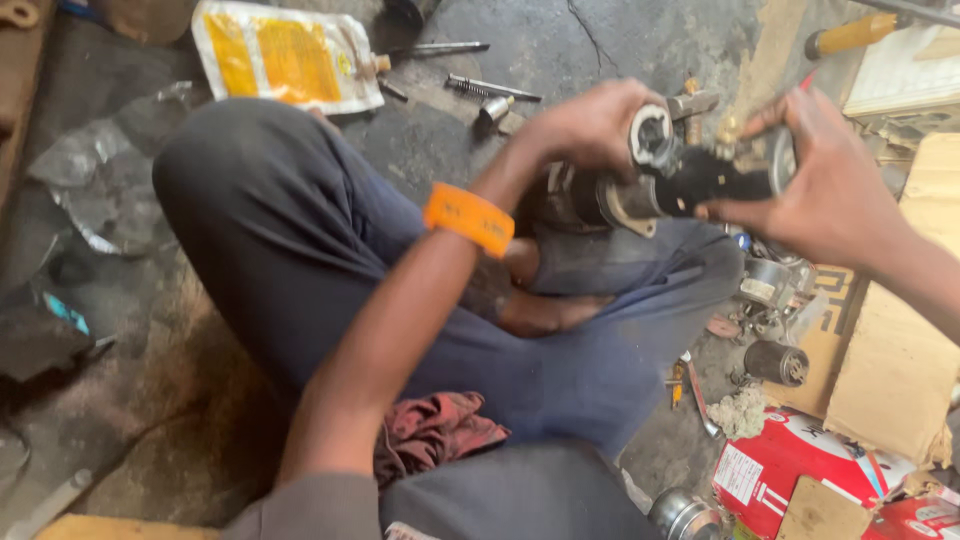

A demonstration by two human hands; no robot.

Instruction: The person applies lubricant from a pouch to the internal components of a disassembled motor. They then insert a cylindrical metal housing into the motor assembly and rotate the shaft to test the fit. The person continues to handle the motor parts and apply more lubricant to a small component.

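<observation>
A black and silver motor-like part (672,180) is held above my crossed legs in dark blue trousers (300,240). My left hand (585,125), with an orange band (468,218) on the wrist, grips its left end near a round metal collar. My right hand (825,175) closes on its right end, fingers around the dark body. The part's far side is hidden by both hands.
A yellow and white pouch (285,58) lies on the dirty floor at the top, with a spring and bolts (490,90) beside it. Cardboard (890,360), small motor parts (775,360), a red container (790,470) and a red rag (435,430) lie around me.
</observation>
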